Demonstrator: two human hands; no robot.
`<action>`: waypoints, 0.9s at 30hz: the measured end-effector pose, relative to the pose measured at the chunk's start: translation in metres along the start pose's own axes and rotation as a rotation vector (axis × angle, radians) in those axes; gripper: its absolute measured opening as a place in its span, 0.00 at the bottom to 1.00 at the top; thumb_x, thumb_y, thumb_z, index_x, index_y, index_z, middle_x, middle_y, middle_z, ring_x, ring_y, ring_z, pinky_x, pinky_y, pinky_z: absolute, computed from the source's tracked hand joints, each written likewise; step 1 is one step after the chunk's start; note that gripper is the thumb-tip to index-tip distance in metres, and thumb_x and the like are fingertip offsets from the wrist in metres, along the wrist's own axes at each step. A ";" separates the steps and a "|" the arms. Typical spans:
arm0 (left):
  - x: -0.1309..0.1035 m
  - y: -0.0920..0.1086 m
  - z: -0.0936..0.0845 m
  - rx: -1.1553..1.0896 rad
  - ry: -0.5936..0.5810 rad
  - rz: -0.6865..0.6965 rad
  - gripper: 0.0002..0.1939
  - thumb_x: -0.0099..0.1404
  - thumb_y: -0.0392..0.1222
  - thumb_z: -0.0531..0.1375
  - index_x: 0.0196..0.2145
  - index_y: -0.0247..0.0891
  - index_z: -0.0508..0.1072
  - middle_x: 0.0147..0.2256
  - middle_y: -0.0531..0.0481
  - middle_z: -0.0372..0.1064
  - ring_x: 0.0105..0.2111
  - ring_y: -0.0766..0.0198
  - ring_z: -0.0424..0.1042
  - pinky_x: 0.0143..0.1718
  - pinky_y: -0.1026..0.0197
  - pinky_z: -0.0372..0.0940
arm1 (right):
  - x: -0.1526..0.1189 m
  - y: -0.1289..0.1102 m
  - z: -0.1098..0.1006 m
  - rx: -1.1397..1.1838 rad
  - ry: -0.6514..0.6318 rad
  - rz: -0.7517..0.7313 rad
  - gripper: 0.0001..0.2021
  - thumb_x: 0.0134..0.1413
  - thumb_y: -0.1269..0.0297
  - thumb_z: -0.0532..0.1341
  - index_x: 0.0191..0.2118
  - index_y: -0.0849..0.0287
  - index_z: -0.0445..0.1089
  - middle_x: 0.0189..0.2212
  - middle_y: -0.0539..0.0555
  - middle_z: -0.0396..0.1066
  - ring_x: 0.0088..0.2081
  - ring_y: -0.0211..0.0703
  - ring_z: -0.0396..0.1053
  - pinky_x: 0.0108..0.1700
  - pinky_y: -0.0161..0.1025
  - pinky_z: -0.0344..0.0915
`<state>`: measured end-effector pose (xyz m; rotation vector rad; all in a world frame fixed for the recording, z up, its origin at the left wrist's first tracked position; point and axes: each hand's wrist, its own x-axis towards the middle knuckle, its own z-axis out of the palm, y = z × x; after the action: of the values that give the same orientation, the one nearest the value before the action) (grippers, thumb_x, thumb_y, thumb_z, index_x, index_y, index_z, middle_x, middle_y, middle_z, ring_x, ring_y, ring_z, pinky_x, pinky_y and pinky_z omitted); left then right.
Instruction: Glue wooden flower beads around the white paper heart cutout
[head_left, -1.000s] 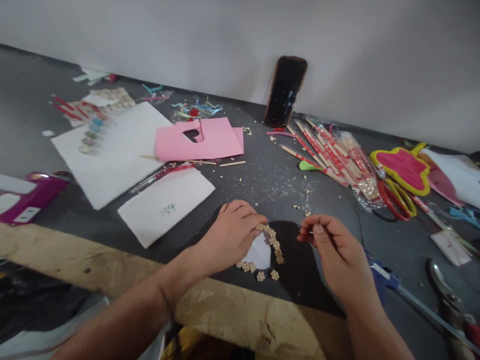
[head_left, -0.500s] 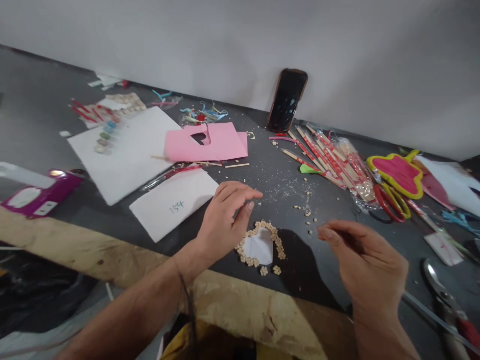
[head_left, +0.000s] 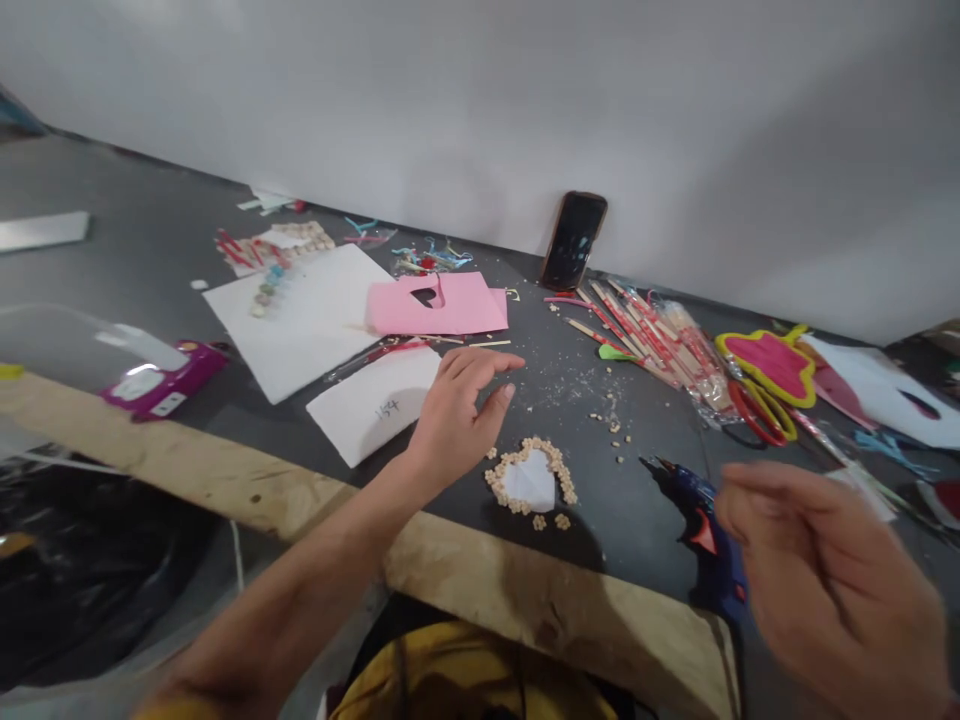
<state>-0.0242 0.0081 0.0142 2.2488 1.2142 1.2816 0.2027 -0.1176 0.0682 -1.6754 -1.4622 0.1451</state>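
Note:
A small white paper heart (head_left: 530, 480) edged with little tan beads lies on the dark table (head_left: 622, 500) near its front edge. My left hand (head_left: 457, 410) hovers just left of it, fingers spread, holding nothing. My right hand (head_left: 825, 590) is raised and blurred at the lower right, fingers loosely curled; whether it pinches anything is unclear. A blue glue gun (head_left: 701, 525) lies on the table beside that hand.
A white sheet with a written number (head_left: 375, 405), a larger white sheet (head_left: 307, 315) and pink paper with a heart cut out (head_left: 439, 303) lie left. A phone (head_left: 574, 240) leans on the wall. Packed sticks (head_left: 652, 335), scissors (head_left: 757, 410) and a pink box (head_left: 161, 375) lie around.
My left hand lifted off the beaded heart and opened. My right hand pulled back to the right and toward me. The view tilted up and the glue gun came into sight.

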 end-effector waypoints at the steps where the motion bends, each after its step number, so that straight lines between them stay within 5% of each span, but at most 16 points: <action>1: 0.000 0.002 -0.004 0.020 -0.026 0.020 0.11 0.66 0.33 0.53 0.45 0.40 0.67 0.44 0.49 0.70 0.47 0.60 0.65 0.52 0.52 0.61 | 0.005 -0.002 0.001 -0.027 -0.045 -0.022 0.07 0.57 0.58 0.56 0.38 0.46 0.71 0.25 0.50 0.68 0.23 0.42 0.63 0.24 0.41 0.60; 5: -0.013 0.008 -0.016 0.095 -0.158 0.076 0.12 0.66 0.32 0.53 0.46 0.41 0.68 0.45 0.48 0.69 0.49 0.57 0.64 0.53 0.48 0.59 | 0.034 -0.003 0.015 -0.030 -0.319 -0.110 0.10 0.58 0.57 0.55 0.40 0.49 0.72 0.14 0.43 0.57 0.14 0.35 0.53 0.16 0.35 0.53; 9: -0.047 0.007 -0.020 0.103 -0.216 0.034 0.12 0.66 0.32 0.52 0.45 0.40 0.70 0.46 0.47 0.68 0.50 0.57 0.62 0.54 0.49 0.59 | 0.062 0.003 0.050 -0.007 -0.514 -0.190 0.12 0.58 0.59 0.55 0.46 0.52 0.69 0.23 0.46 0.69 0.22 0.36 0.64 0.24 0.34 0.62; 13: -0.080 0.001 -0.018 0.104 -0.134 -0.012 0.12 0.67 0.32 0.51 0.44 0.40 0.70 0.44 0.47 0.69 0.50 0.57 0.62 0.54 0.49 0.60 | 0.085 -0.001 0.087 -0.062 -0.528 -0.293 0.09 0.54 0.65 0.57 0.39 0.54 0.72 0.33 0.50 0.74 0.32 0.39 0.69 0.35 0.38 0.65; 17: -0.091 -0.006 -0.024 0.074 -0.056 -0.060 0.11 0.68 0.32 0.51 0.44 0.41 0.69 0.42 0.47 0.69 0.48 0.58 0.65 0.51 0.51 0.62 | 0.108 -0.012 0.094 -0.065 -0.461 -0.279 0.09 0.56 0.65 0.55 0.39 0.54 0.72 0.30 0.49 0.73 0.28 0.36 0.67 0.31 0.36 0.62; 22: -0.067 -0.001 -0.030 -0.014 -0.077 -0.090 0.11 0.68 0.35 0.51 0.47 0.41 0.66 0.44 0.46 0.69 0.48 0.57 0.64 0.51 0.50 0.62 | 0.125 -0.023 0.069 -0.086 -0.317 -0.227 0.11 0.58 0.63 0.53 0.40 0.54 0.72 0.24 0.47 0.67 0.20 0.33 0.59 0.23 0.35 0.54; 27: -0.003 0.025 -0.006 -0.318 -0.172 -0.175 0.24 0.65 0.39 0.55 0.58 0.39 0.58 0.57 0.43 0.60 0.52 0.55 0.63 0.49 0.52 0.65 | 0.122 -0.032 0.052 0.027 -0.347 -0.222 0.11 0.60 0.58 0.53 0.40 0.53 0.70 0.23 0.46 0.65 0.22 0.34 0.61 0.26 0.36 0.58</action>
<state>-0.0166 -0.0105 0.0310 1.9363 1.0363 1.1020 0.1844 0.0108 0.1114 -1.5044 -1.8851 0.3447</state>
